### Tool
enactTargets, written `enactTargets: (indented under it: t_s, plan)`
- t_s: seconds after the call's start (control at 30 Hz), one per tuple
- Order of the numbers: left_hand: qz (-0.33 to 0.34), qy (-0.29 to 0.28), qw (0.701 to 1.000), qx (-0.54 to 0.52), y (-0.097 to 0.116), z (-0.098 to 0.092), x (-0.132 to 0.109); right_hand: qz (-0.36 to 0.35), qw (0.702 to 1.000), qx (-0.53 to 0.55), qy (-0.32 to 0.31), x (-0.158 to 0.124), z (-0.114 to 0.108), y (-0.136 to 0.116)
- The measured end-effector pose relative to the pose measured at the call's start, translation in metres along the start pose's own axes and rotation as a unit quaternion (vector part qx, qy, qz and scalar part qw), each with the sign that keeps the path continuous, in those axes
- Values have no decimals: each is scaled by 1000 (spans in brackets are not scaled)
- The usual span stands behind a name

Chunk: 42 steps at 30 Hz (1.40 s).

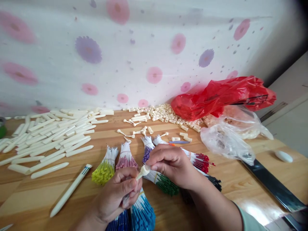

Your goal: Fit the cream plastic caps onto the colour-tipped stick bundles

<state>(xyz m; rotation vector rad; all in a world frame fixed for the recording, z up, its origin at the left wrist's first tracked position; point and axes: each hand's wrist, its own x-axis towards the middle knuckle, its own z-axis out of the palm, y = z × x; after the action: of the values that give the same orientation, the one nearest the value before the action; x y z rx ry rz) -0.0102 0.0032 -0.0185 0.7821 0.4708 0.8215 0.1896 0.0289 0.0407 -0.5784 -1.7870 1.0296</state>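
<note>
Over the middle of the table, my left hand (124,187) is closed round the stem of a small cream plastic pen part (143,171) with a round knob end. My right hand (172,163) pinches at that knob end; anything tiny between its fingertips is too small to make out. Below and around both hands lie banded bundles of pen refills: yellow (104,170), pink (125,157), purple (147,149), green (166,184), red (199,160) and light blue (143,210). A multicolour pen (71,190) rests left of my left hand.
White pen barrels (55,134) pile up at the left. Loose knobbed parts (132,136) and slotted cream pieces (166,113) lie at the back. A red plastic bag (223,96), a clear bag (226,141) and a black strip (271,183) occupy the right.
</note>
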Motion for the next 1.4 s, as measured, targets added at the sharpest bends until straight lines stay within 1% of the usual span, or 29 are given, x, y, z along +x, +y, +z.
enactTargets:
  t_s: [0.07, 0.17, 0.23, 0.3, 0.37, 0.43, 0.5, 0.6, 0.67, 0.73, 0.8, 0.93, 1.07, 1.17, 1.23, 1.33, 1.4]
  plan:
    - [-7, 13, 1000, -4, 1, 1, -1, -5, 1000, -22, -17, 1, -2, -2]
    - [-20, 29, 999, 2, 2, 3, 0, 2, 998, -50, -25, 1, -2, -1]
    - [-29, 44, 999, 13, 3, 5, 0, 9, 995, -95, -26, 0, 1, 1]
    - [-39, 62, 997, 17, 2, 6, 1, 10, 984, -174, -22, 0, 4, 3]
    - [-46, 75, 996, 18, 1, 7, 1, 6, 967, -253, -15, 0, 7, 5]
    - [-48, 79, 995, 22, 1, 6, 2, 8, 957, -290, -9, -1, 8, 6]
    - [-47, 82, 995, 24, 0, 6, 2, 8, 963, -271, -7, -1, 9, 6]
    - [-47, 88, 995, 22, 0, 5, 3, -1, 977, -212, -21, -2, 10, 6]
    - [-52, 88, 994, 23, 0, 5, 3, 10, 972, -234, -17, -3, 12, 7]
    - [-59, 91, 994, 28, 0, 5, 3, 41, 957, -286, 1, -4, 15, 9]
    - [-60, 92, 993, 34, 0, 5, 3, 57, 953, -297, 2, -5, 15, 10]
    - [-54, 88, 994, 46, 2, 4, 2, 29, 973, -229, -31, -6, 10, 7]
    - [-68, 96, 991, 62, 2, 3, 4, 49, 959, -276, -46, -7, 8, 4]
    - [-71, 99, 990, 64, 0, 4, 4, 34, 958, -280, -55, -7, 9, 6]
    - [-77, 97, 990, 69, 0, 5, 4, 29, 954, -293, -50, -7, 11, 8]
    - [-83, 103, 988, 78, -1, 6, 3, 59, 941, -333, -29, -9, 13, 12]
    - [-79, 111, 987, 80, -1, 7, 2, 63, 943, -326, -26, -9, 13, 11]
